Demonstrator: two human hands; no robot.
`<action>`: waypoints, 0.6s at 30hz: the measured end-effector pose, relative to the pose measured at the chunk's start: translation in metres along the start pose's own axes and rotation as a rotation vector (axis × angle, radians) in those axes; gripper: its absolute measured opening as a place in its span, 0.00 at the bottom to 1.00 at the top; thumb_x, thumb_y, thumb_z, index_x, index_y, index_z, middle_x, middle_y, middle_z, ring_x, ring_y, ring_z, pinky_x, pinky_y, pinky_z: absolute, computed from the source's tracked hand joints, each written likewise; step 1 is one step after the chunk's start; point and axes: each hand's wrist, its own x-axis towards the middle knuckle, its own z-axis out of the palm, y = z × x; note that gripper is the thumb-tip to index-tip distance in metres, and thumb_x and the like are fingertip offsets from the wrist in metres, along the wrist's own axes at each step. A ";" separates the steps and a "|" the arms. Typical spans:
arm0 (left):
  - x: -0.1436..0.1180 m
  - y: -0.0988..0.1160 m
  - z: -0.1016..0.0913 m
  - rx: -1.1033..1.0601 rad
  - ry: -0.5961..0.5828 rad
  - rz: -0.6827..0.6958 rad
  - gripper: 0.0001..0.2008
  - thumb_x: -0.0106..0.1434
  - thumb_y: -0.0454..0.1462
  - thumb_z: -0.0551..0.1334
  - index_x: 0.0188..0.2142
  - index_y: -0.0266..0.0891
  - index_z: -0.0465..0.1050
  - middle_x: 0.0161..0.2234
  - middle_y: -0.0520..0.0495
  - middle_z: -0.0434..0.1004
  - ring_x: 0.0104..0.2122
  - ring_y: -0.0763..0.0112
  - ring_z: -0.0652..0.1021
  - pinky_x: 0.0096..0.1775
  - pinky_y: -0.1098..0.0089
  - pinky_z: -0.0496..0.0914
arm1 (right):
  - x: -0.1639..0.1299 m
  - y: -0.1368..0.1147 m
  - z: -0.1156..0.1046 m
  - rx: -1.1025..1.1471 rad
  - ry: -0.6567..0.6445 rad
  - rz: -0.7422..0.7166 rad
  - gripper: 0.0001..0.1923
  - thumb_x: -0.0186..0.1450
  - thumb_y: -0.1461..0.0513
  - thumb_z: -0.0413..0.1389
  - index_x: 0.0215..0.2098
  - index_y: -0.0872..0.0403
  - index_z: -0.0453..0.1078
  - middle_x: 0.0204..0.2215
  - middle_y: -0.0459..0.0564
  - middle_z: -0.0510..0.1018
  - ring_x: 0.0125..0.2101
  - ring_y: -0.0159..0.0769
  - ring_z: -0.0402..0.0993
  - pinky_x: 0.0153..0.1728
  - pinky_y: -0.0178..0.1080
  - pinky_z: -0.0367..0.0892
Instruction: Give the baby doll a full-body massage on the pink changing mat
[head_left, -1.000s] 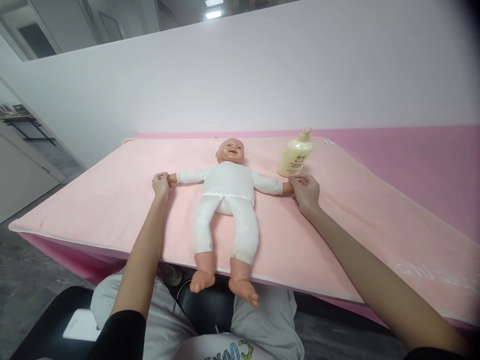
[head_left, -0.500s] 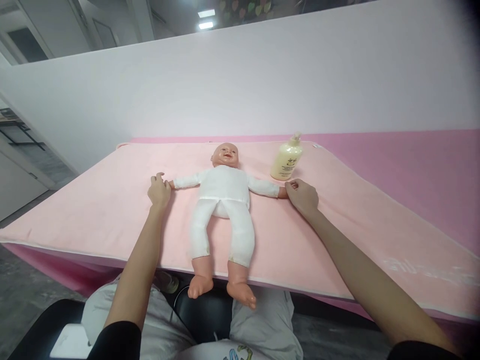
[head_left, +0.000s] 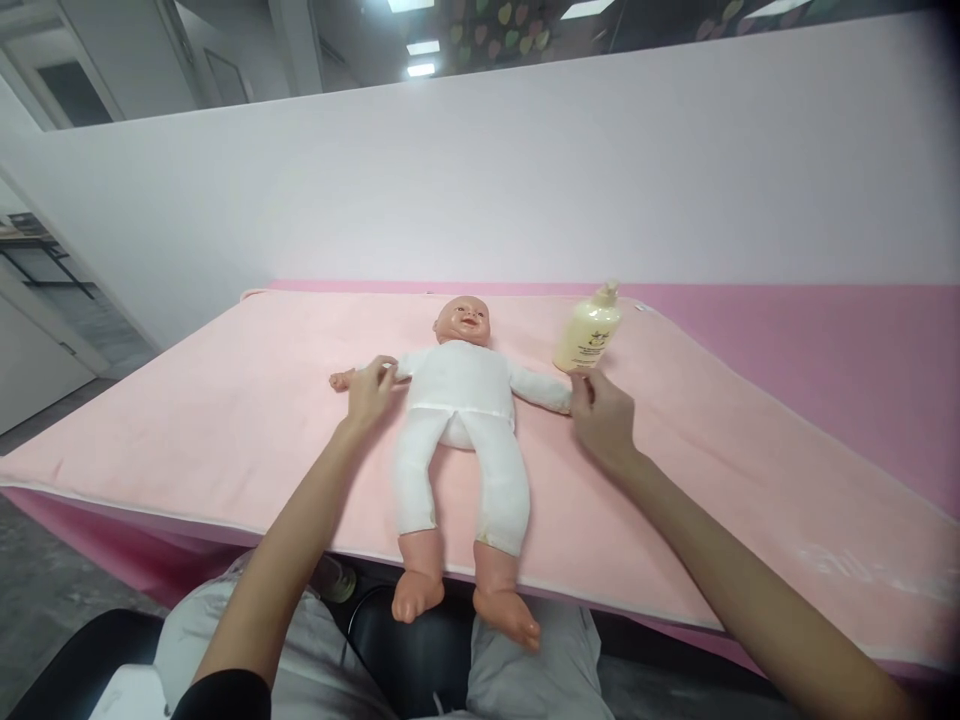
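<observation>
A baby doll (head_left: 461, 380) with a white cloth body lies on its back on a pink towel (head_left: 247, 420), its feet reaching past the near edge. My left hand (head_left: 372, 394) is closed around the doll's forearm on the left side, and the doll's small hand shows beyond my fingers. On the right side, my right hand (head_left: 604, 412) pinches the end of the doll's other arm, hiding that doll hand. Just behind my right hand stands a pale yellow pump bottle (head_left: 589, 330).
The towel covers a table with a pink surface (head_left: 840, 350). A white partition wall (head_left: 525, 180) rises behind it, with glass above. Below the near edge are my legs and a black stool (head_left: 412, 640).
My left hand has moved inward from the doll's hand to its forearm. My right hand stays at the other arm's end, which now slopes lower. The view has shifted slightly.
</observation>
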 end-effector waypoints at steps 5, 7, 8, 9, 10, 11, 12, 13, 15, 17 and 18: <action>-0.012 0.023 0.025 -0.167 -0.115 0.048 0.18 0.67 0.40 0.50 0.51 0.38 0.69 0.45 0.42 0.76 0.45 0.63 0.75 0.49 0.63 0.67 | -0.029 -0.035 0.021 0.400 -0.322 0.097 0.15 0.59 0.63 0.47 0.41 0.53 0.70 0.35 0.51 0.77 0.33 0.39 0.73 0.40 0.45 0.68; -0.015 0.027 0.028 -0.270 -0.128 -0.041 0.21 0.66 0.44 0.52 0.54 0.36 0.66 0.50 0.38 0.73 0.49 0.61 0.73 0.52 0.61 0.66 | -0.038 -0.045 0.027 0.608 -0.364 0.325 0.16 0.56 0.65 0.50 0.43 0.52 0.69 0.41 0.51 0.77 0.39 0.39 0.74 0.45 0.46 0.69; -0.016 0.029 0.028 -0.328 -0.145 -0.104 0.24 0.65 0.46 0.54 0.55 0.35 0.65 0.52 0.37 0.71 0.51 0.60 0.72 0.53 0.61 0.65 | -0.042 -0.049 0.028 0.723 -0.383 0.457 0.17 0.55 0.66 0.51 0.43 0.52 0.69 0.42 0.51 0.77 0.42 0.40 0.74 0.47 0.46 0.69; -0.016 0.031 0.028 -0.382 -0.167 -0.168 0.26 0.64 0.47 0.56 0.57 0.35 0.63 0.54 0.35 0.69 0.52 0.59 0.72 0.53 0.60 0.65 | -0.046 -0.053 0.026 0.845 -0.409 0.582 0.17 0.54 0.66 0.53 0.43 0.53 0.69 0.43 0.51 0.77 0.44 0.40 0.74 0.49 0.46 0.68; -0.017 0.032 0.027 -0.430 -0.190 -0.223 0.28 0.62 0.47 0.58 0.58 0.35 0.62 0.55 0.35 0.68 0.53 0.58 0.71 0.53 0.60 0.65 | -0.050 -0.057 0.023 0.968 -0.439 0.693 0.17 0.55 0.66 0.53 0.43 0.53 0.70 0.44 0.52 0.77 0.45 0.40 0.74 0.51 0.45 0.68; -0.017 0.034 0.027 -0.472 -0.211 -0.266 0.31 0.60 0.47 0.60 0.59 0.36 0.60 0.57 0.34 0.66 0.54 0.57 0.71 0.53 0.60 0.65 | -0.055 -0.060 0.017 1.083 -0.473 0.790 0.17 0.56 0.66 0.53 0.44 0.54 0.70 0.45 0.53 0.77 0.47 0.40 0.74 0.51 0.45 0.69; -0.018 0.035 0.026 -0.512 -0.226 -0.301 0.33 0.59 0.46 0.62 0.60 0.36 0.58 0.58 0.34 0.64 0.54 0.57 0.70 0.53 0.60 0.66 | -0.061 -0.062 0.010 1.181 -0.505 0.871 0.16 0.58 0.65 0.53 0.45 0.54 0.70 0.46 0.53 0.77 0.48 0.40 0.73 0.52 0.44 0.69; -0.018 0.037 0.026 -0.551 -0.234 -0.335 0.35 0.57 0.45 0.64 0.61 0.37 0.57 0.59 0.34 0.63 0.55 0.56 0.70 0.52 0.60 0.66 | -0.066 -0.064 0.003 1.257 -0.526 0.944 0.16 0.61 0.64 0.51 0.47 0.54 0.69 0.47 0.54 0.76 0.49 0.40 0.73 0.52 0.44 0.69; -0.019 0.038 0.027 -0.625 -0.224 -0.403 0.37 0.55 0.44 0.66 0.61 0.38 0.56 0.60 0.34 0.62 0.56 0.56 0.69 0.52 0.61 0.67 | -0.077 -0.067 -0.012 1.351 -0.528 1.083 0.17 0.64 0.62 0.48 0.50 0.56 0.68 0.50 0.56 0.74 0.51 0.39 0.71 0.52 0.42 0.70; -0.020 0.041 0.029 -0.701 -0.206 -0.443 0.35 0.53 0.43 0.67 0.58 0.38 0.60 0.59 0.35 0.64 0.55 0.56 0.70 0.51 0.62 0.68 | -0.084 -0.071 -0.022 1.403 -0.488 1.182 0.19 0.67 0.61 0.45 0.54 0.58 0.64 0.52 0.58 0.73 0.52 0.38 0.71 0.52 0.42 0.71; -0.021 0.042 0.029 -0.740 -0.204 -0.456 0.32 0.53 0.43 0.67 0.56 0.37 0.62 0.57 0.36 0.66 0.54 0.56 0.71 0.50 0.63 0.69 | -0.085 -0.074 -0.025 1.418 -0.463 1.207 0.20 0.68 0.60 0.43 0.55 0.58 0.63 0.52 0.59 0.73 0.52 0.38 0.72 0.52 0.42 0.71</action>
